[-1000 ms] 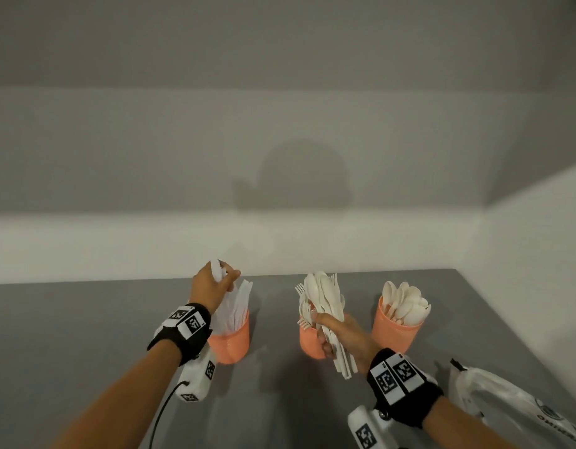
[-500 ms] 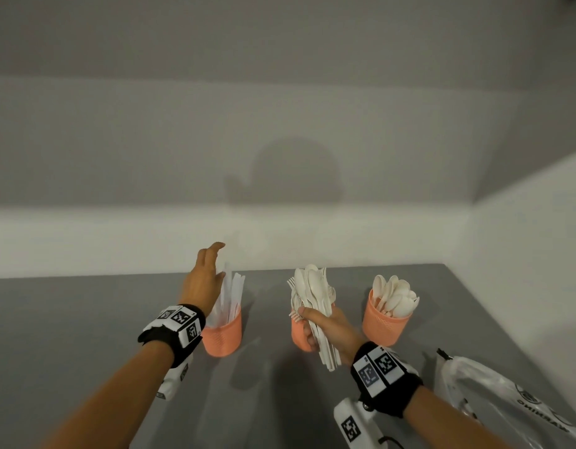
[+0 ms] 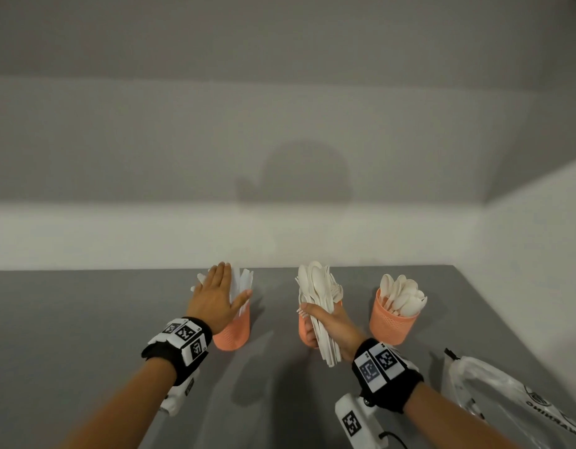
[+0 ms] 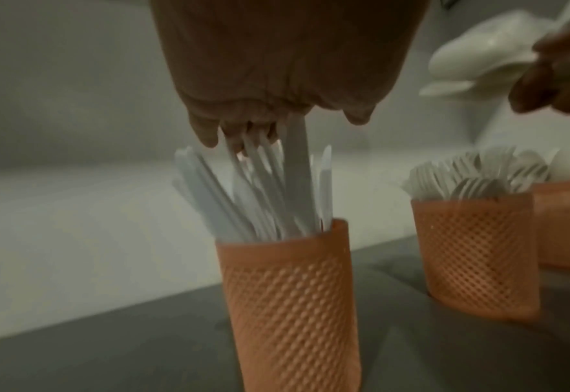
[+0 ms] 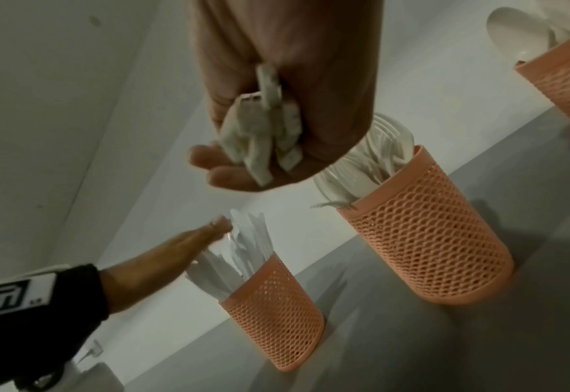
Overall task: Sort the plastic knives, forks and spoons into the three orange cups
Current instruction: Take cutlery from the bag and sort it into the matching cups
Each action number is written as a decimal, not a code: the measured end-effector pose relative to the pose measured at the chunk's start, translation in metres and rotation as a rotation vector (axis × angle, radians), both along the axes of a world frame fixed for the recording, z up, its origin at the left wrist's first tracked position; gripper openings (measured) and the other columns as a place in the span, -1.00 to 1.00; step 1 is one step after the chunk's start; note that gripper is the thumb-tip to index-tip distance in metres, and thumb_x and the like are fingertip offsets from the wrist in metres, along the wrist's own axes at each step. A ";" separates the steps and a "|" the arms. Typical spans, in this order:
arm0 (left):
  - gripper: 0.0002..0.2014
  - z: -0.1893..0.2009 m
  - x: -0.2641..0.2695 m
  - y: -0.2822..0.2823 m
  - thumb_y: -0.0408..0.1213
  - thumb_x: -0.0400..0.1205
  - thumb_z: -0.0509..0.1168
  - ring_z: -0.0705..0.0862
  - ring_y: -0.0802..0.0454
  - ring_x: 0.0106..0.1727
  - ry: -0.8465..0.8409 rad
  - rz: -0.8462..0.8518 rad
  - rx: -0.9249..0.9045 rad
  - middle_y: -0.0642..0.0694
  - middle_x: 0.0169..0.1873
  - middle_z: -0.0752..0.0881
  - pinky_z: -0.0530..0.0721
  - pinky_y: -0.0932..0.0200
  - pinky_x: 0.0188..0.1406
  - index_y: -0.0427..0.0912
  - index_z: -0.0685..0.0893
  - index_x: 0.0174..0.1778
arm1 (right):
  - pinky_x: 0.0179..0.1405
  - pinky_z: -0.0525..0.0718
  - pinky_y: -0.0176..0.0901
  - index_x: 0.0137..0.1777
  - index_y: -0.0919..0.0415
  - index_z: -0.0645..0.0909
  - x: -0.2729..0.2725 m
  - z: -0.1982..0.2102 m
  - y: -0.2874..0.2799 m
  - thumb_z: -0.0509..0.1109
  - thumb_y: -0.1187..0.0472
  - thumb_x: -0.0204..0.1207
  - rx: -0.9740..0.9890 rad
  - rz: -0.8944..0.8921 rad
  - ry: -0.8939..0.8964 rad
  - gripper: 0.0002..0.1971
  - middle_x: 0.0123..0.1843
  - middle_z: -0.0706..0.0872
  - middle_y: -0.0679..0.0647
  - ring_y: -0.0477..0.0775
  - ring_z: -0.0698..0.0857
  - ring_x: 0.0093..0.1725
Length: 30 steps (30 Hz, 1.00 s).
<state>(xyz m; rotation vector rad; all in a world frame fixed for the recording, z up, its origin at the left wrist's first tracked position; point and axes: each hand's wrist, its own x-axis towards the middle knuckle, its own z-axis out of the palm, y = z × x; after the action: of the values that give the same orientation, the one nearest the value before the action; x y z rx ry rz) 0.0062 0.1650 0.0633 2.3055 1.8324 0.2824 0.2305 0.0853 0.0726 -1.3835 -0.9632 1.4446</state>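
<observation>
Your right hand (image 3: 328, 322) hides most of the middle cup (image 3: 304, 332). Your left hand (image 3: 215, 296) covers the knife tops (image 3: 243, 280). The plastic bag (image 3: 513, 400) runs off the frame's edge.

Three cups stand in a row across the middle of the head view on the table (image 3: 86, 335). The left cup (image 3: 231, 335) holds knives (image 3: 243, 280), the middle cup (image 3: 304, 330) forks (image 4: 471, 183), the right cup (image 3: 392, 325) spoons (image 3: 401, 296). A plastic bag (image 3: 507, 396) lies at lower right.
</observation>
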 end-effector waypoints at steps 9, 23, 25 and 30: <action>-0.45 0.009 0.011 0.007 -0.02 0.71 0.04 0.40 -0.26 0.51 -0.088 -0.004 0.146 -0.18 0.65 0.05 0.31 -0.13 0.51 -0.16 0.21 0.60 | -0.55 0.54 -0.21 -0.35 0.28 0.46 0.003 0.000 -0.004 0.37 0.12 0.56 0.024 0.039 0.049 -0.68 -0.57 0.53 0.11 0.09 0.54 -0.58; -0.08 0.022 -0.013 0.015 0.34 0.47 -0.18 0.13 -0.21 0.64 -0.279 0.099 0.232 -0.29 0.61 0.18 0.16 -0.13 0.60 -0.30 0.22 0.58 | -0.55 0.69 -0.19 -0.31 0.31 0.54 0.008 0.010 -0.010 0.36 0.19 0.57 0.015 -0.024 -0.002 -0.74 -0.52 0.58 0.13 -0.01 0.61 -0.62; 0.00 0.013 -0.012 0.013 0.42 0.46 -0.18 0.01 -0.14 0.67 -0.220 0.085 0.051 -0.26 0.65 0.05 0.05 -0.06 0.66 -0.33 0.02 0.62 | -0.55 0.70 -0.19 -0.30 0.32 0.55 0.007 0.010 -0.009 0.36 0.19 0.57 0.015 -0.018 -0.003 -0.74 -0.51 0.58 0.13 -0.01 0.61 -0.61; 0.28 -0.001 -0.004 0.011 0.66 0.15 -0.42 0.12 -0.14 0.65 -0.103 -0.041 0.004 -0.21 0.65 0.04 0.08 -0.03 0.62 -0.23 -0.10 0.65 | -0.60 0.64 -0.23 -0.34 0.34 0.51 0.004 0.010 -0.007 0.36 0.22 0.56 0.006 -0.033 0.029 -0.72 -0.55 0.55 0.15 0.02 0.57 -0.65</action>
<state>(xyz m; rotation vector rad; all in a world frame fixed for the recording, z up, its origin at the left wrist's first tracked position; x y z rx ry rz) 0.0025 0.1761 0.0625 2.2828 1.7349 0.3920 0.2349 0.0782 0.0830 -1.3644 -0.9211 1.4328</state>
